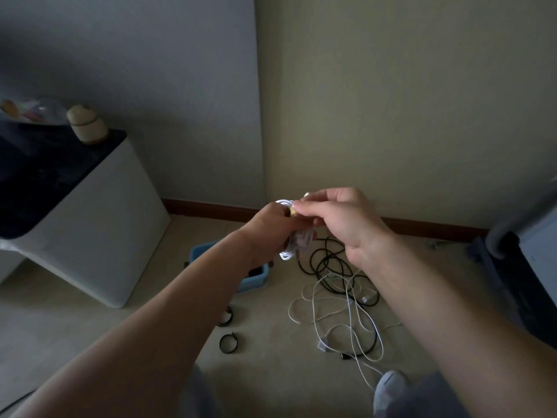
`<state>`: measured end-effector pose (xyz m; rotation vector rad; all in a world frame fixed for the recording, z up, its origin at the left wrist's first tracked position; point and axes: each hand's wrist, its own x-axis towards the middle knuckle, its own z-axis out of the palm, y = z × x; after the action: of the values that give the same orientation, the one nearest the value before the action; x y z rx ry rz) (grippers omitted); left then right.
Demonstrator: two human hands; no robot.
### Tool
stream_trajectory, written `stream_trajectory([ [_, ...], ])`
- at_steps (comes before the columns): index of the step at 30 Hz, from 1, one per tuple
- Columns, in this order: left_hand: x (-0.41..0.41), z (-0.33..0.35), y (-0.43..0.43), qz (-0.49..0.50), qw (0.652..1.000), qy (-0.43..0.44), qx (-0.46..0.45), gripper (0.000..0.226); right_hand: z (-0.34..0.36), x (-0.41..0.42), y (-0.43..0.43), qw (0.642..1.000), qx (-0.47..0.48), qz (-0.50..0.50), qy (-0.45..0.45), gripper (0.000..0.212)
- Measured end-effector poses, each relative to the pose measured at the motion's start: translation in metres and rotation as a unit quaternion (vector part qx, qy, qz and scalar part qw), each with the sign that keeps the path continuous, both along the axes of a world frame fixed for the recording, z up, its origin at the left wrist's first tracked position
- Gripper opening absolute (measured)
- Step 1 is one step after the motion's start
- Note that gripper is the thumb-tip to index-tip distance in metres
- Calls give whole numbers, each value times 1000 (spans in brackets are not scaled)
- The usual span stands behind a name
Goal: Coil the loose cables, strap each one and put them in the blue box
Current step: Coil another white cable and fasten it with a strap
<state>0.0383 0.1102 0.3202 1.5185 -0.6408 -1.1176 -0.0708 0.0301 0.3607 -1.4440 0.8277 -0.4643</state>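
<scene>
Two hands meet in mid-air above the floor, in front of a wall corner. The left hand (268,227) has its fingers curled round a white coil (286,254) of cable, whose loops show above and below the fist. The right hand (340,218) pinches a yellowish bit (293,211) between thumb and forefinger at the top of the coil, touching the left hand; it is too small to tell what it is.

Below the left forearm sits the box (256,282), blue and open-topped, on the floor and partly hidden by the arm. Something dark lies inside it, mostly covered.

Right of the box, a black cable (328,263) lies in loose loops, tangled with a white cable (331,309) that sprawls toward the person's socked foot (388,387). Two small black loops (228,343) lie on the floor near the box, under the left forearm.

At the left stands a white cabinet (105,224) with a dark top, and a pale spool (87,125) rests on it.
</scene>
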Motion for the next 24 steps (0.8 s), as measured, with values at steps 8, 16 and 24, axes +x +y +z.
stream_trajectory([
  [8, 11, 4, 4, -2, 996, 87, -25, 30, 2, -6, -7, 996, 86, -14, 6, 12],
  [16, 16, 11, 9, -60, 988, 136, -42, 46, 0, -10, -12, 994, 111, 3, -17, 14],
  [24, 15, 17, 8, -37, 983, 171, -60, 22, 2, -9, -14, 998, 50, -11, -35, 14],
])
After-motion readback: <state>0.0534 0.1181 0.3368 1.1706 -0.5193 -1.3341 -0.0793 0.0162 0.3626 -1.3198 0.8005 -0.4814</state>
